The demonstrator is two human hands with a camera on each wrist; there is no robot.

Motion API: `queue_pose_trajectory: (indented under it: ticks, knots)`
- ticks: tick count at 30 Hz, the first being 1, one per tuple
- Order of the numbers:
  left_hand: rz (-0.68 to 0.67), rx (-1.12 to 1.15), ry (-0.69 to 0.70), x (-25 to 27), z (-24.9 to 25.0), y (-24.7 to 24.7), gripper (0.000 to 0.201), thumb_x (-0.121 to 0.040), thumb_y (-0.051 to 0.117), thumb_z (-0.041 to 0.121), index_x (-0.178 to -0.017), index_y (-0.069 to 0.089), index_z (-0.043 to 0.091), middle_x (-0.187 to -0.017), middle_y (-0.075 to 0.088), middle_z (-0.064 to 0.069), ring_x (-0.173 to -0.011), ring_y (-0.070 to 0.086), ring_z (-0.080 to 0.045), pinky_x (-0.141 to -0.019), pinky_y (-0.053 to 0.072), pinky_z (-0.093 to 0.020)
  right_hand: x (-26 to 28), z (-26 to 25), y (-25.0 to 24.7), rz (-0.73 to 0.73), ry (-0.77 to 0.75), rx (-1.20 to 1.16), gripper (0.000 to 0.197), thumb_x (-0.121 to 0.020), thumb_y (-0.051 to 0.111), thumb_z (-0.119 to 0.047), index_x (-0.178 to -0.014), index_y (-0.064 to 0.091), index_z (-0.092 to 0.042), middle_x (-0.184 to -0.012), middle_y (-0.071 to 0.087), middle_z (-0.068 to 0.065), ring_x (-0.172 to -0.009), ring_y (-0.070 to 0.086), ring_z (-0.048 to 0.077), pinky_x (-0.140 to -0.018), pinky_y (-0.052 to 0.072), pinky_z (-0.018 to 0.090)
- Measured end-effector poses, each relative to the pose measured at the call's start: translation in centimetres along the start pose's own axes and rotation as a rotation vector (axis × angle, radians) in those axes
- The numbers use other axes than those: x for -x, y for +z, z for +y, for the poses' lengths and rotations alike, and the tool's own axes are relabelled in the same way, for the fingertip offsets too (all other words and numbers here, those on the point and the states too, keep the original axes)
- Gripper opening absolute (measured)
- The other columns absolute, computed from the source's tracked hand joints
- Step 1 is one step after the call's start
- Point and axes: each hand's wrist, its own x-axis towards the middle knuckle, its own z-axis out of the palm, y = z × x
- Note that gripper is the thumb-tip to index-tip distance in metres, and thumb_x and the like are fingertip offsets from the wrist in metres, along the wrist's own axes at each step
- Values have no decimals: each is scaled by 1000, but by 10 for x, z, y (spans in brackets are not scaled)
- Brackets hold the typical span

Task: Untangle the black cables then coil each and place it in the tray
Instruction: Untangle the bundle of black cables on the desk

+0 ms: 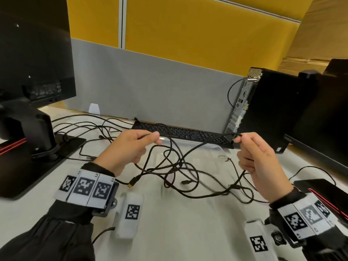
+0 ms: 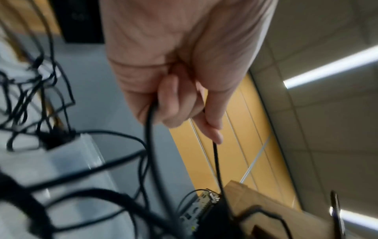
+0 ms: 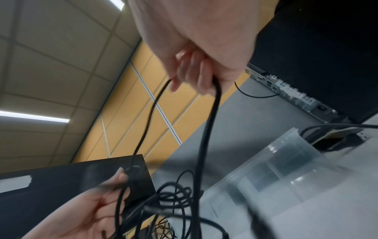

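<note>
Above the desk, head view: left hand and right hand each pinch a strand of the black cables, a thin tangle hanging over the clear tray. Likely light and limp; best held near a plug.
Left wrist view: fingers curl round cable.
Right wrist view: fingers clamp a loop.

I see even, bright office light from ceiling strip lights, which blow out to white in both wrist views. Shadows on the desk are soft. My head view bends straight lines near its edges. The near cables smear with blur in both wrist views.
</note>
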Motion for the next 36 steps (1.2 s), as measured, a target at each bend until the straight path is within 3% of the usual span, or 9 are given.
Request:
queue_pose_trajectory:
  ticks: [5, 11, 15, 19, 24, 26, 31, 34, 36]
  knots:
    - [-68, 289, 9, 1, 2, 7, 27, -84, 53, 37, -92, 68, 16, -51, 21, 7, -42, 16, -7, -43, 9, -22, 12, -3, 13, -392, 4, 167, 29, -88, 53, -47, -82, 67, -22, -54, 32, -10, -49, 25, 8, -46, 28, 16]
    - [-208, 651, 76, 7, 9, 17, 28, -83, 49, 38, -90, 73, 25, -53, 11, 7, -45, 7, -8, -46, 7, -25, 23, -16, 43, -751, 61, 474, 28, -93, 46, -29, -96, 66, -9, -59, 50, -17, -49, 39, 1, -49, 32, 10]
    - [-232, 831, 122, 9, 12, 14, 31, -89, 42, 38, -95, 70, 28, -58, 8, 5, -49, 5, -9, -49, 8, -25, 24, -2, 62, -769, 219, 591, 30, -98, 35, -40, -121, 50, -27, -79, 54, -4, -45, 37, 2, -45, 32, 12]
    - [-227, 853, 143, 9, 12, 16, 31, -90, 41, 39, -99, 69, 29, -59, 9, 5, -49, 5, -10, -49, 8, -24, 30, 1, 77, -956, 341, 456, 40, -99, 28, -43, -138, 28, -42, -100, 57, 2, -47, 31, 8, -41, 28, 13]
    - [-325, 797, 171, 13, 11, 25, 33, -89, 40, 39, -104, 69, 33, -58, 12, 5, -50, 9, -10, -49, 12, -24, 27, 12, 88, -911, 547, 209, 42, -95, 38, -53, -134, 40, -36, -120, 55, 2, -51, 43, 8, -39, 26, 13]
    - [-377, 775, 168, 13, 10, 26, 32, -90, 42, 39, -110, 66, 35, -56, 21, 6, -50, 14, -9, -49, 16, -23, 24, 14, 88, -875, 600, 15, 32, -91, 48, -45, -116, 53, -25, -113, 58, 3, -57, 50, 12, -41, 34, 16]
    - [-261, 455, 120, 8, 7, 18, 44, -84, 49, 37, -128, 51, 36, -64, 43, 4, -54, 36, -8, -54, 33, -22, 12, -1, 70, -556, 511, -247, 17, -91, 49, -31, -88, 50, -15, -88, 62, 6, -65, 58, 19, -47, 48, 24]
    - [-256, 42, 52, 3, 1, 17, 61, -77, 59, 40, -135, 40, 37, -91, 62, 7, -84, 58, -6, -78, 46, -26, 7, -8, 53, -467, 421, -187, 26, -92, 45, -36, -79, 49, -14, -73, 52, 3, -61, 52, 18, -48, 47, 26]
    - [-295, -198, 12, 2, -4, 17, 63, -81, 64, 37, -136, 34, 40, -113, 60, 11, -108, 54, -4, -95, 43, -28, 5, -12, 45, -455, 319, -33, 31, -93, 42, -39, -78, 51, -13, -71, 48, 0, -63, 49, 15, -55, 50, 30]
